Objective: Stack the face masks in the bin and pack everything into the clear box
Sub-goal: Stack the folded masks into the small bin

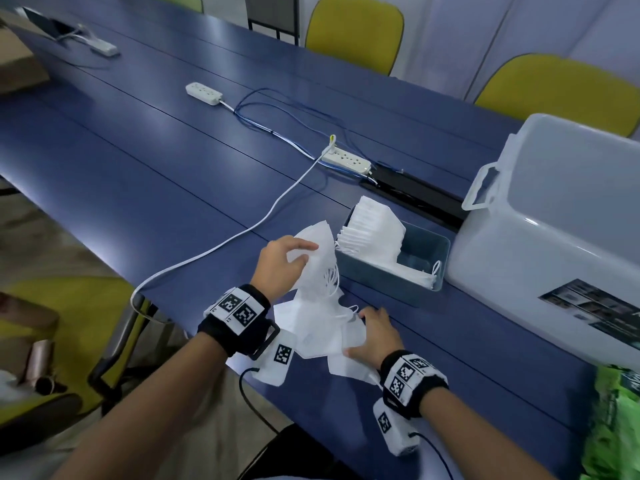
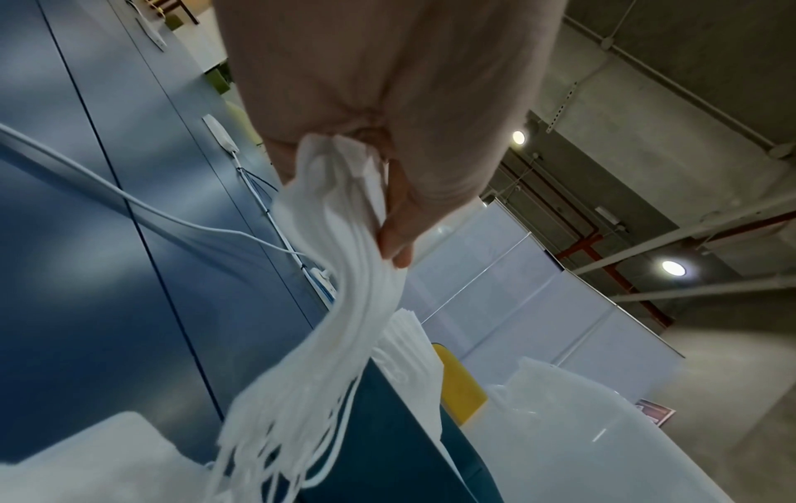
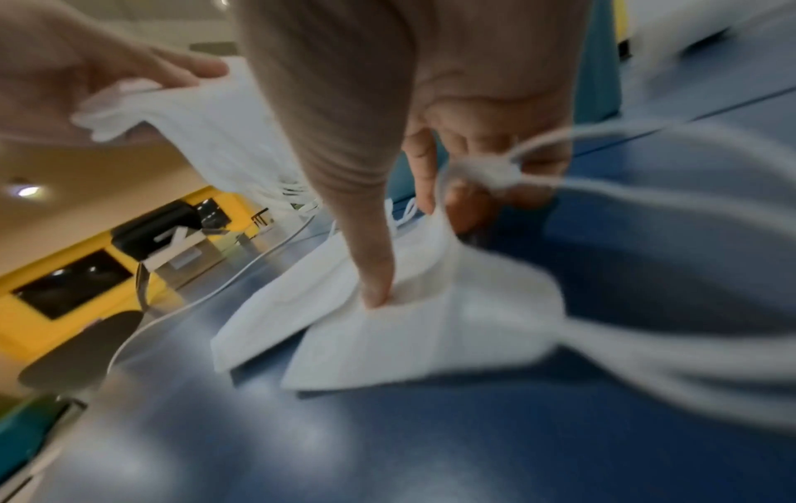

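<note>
Left hand [image 1: 281, 265] grip pinching a bunch of masks [image 1: 320, 261] lifted off the counter [image 1: 173, 188]. Right hand [image 1: 375, 337] grip pinching loose masks [image 1: 322, 336] on the counter. Bin [image 1: 394, 277] just right, part-filled with a stack [image 1: 372, 226]. Clear box [image 1: 554, 237] beside it.

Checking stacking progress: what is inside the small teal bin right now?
The small teal plastic bin holds white folded face masks stacked at its far end, rising above the rim, and a few flat along the near wall. Its floor beneath them is hidden.
</note>
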Demonstrator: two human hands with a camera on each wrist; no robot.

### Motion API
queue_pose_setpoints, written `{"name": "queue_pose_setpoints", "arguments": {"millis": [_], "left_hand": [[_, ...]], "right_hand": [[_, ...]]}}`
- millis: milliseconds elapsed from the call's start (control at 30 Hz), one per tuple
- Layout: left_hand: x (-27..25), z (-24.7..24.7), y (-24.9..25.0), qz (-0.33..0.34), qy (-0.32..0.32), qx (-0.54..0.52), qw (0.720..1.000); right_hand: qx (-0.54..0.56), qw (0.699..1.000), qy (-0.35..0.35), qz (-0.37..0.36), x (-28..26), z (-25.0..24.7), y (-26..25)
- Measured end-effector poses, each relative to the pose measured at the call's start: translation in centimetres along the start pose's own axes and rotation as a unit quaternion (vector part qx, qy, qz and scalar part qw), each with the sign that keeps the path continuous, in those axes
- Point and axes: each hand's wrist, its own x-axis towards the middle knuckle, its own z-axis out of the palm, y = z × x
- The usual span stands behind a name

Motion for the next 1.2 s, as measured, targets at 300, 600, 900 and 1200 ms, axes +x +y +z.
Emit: {"name": "queue_pose_setpoints", "arguments": {"millis": [300,600,900,1200], "left_hand": [[0.6,-0.2,-0.2,-0.013,-0.024,0.004,1.0],[-0.4,3.6,1.2,-0.054,-0.158,-0.091,0.982],[-0.6,5.9,3.9,-0.088,-0.223,-0.236,0.942],[1.9,2.9,2.6,-0.017,-0.116,-0.166,0.979]], "right_hand": [[0.139,0.989,0.017,0.055,0.5,-1.6,3.6],[0.541,0.833,0.075,-0.092,-4.2,-7.7,2.7],[0.472,0.855,0.164,-0.138,-3.1,-7.5,-1.9],[0.388,0.898,0.148,-0.142,-0.7,-6.1,-1.0]]}}
